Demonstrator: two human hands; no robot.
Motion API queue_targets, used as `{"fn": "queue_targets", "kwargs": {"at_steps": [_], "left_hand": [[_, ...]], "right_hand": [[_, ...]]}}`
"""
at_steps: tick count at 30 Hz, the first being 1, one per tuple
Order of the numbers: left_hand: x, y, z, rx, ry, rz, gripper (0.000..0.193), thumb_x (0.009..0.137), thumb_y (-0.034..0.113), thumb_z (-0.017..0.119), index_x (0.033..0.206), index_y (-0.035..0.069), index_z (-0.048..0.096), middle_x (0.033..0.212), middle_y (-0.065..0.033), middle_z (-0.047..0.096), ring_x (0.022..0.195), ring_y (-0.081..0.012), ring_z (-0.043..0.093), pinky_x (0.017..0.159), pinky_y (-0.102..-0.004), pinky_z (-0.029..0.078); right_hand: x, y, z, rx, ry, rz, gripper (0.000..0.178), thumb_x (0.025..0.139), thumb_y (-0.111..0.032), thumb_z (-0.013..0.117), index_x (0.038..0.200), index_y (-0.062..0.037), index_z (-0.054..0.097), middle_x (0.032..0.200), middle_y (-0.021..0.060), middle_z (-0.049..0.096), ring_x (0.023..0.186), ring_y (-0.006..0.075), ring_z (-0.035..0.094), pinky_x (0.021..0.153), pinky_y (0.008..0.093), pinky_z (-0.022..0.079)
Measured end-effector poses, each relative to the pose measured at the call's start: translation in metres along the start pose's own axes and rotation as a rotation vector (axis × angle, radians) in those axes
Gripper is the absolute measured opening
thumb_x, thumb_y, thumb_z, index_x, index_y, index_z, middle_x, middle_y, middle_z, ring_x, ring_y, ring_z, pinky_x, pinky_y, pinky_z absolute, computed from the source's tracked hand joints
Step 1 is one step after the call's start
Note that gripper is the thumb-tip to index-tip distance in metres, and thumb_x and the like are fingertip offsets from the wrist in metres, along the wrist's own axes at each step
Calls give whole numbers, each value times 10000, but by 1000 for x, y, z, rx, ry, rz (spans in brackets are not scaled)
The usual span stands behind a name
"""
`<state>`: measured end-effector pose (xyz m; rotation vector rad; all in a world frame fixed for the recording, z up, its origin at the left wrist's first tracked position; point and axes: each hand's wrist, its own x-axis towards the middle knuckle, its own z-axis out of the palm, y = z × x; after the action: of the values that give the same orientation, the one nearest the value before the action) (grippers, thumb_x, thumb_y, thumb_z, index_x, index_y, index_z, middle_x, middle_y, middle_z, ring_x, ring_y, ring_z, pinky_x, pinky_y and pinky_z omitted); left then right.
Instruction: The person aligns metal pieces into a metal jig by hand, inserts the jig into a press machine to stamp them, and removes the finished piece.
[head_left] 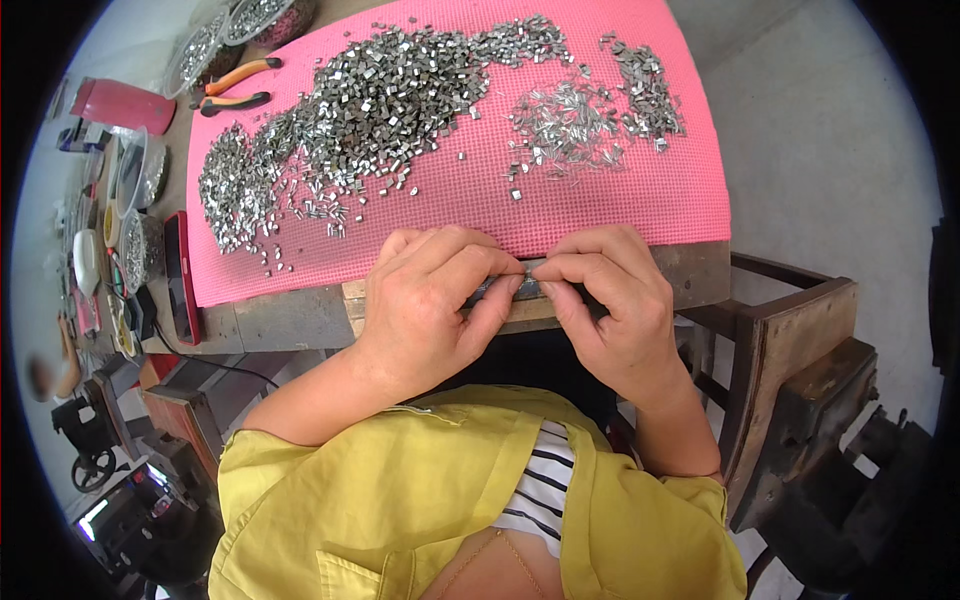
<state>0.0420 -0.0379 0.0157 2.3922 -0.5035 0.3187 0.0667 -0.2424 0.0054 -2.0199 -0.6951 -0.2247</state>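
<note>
My left hand (425,295) and my right hand (615,300) meet at the near edge of the workbench, thumbs and forefingers pinched with the tips almost touching. Whatever sits between the fingertips is too small to make out. Below them lies a dark flat block (490,290), partly covered by the fingers, beside a strip of light wood (530,316). Just beyond my hands spreads a pink textured mat (470,205). On it lie a large heap of small silvery metal pieces (390,95), a looser scatter of thin slivers (565,125) and a smaller pile (650,95) at the right.
Orange-handled pliers (235,102) rest at the mat's far left corner. Clear tubs of metal bits (265,20) stand behind them. A red-edged phone (181,280) lies left of the mat. Dark machinery (820,450) stands at the lower right, by a wooden frame (790,350).
</note>
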Motion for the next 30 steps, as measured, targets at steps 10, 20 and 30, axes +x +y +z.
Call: {"fn": "queue_targets", "kwargs": {"at_steps": [10, 20, 30], "left_hand": [[-2, 1, 6, 76, 61, 62, 175, 750, 93, 813, 894, 127, 721, 910, 18, 697, 795, -184, 661, 726, -346, 433], [2, 7, 4, 126, 73, 83, 199, 704, 54, 814, 871, 123, 732, 881, 8, 709, 749, -178, 661, 688, -334, 444], [0, 13, 14, 309, 182, 246, 237, 660, 53, 818, 883, 87, 748, 874, -6, 713, 745, -169, 667, 673, -315, 457]], "right_hand": [[1, -3, 3, -89, -13, -22, 155, 765, 22, 759, 899, -37, 707, 934, 69, 663, 887, 284, 624, 801, 405, 505], [0, 1, -6, -59, -29, -29, 249, 785, 35, 743, 1028, -18, 754, 1002, 73, 698, 917, 284, 635, 826, 405, 511], [-9, 2, -14, -41, 33, -8, 267, 794, 61, 729, 1050, -14, 745, 1013, 91, 706, 903, 290, 659, 808, 404, 526]]}}
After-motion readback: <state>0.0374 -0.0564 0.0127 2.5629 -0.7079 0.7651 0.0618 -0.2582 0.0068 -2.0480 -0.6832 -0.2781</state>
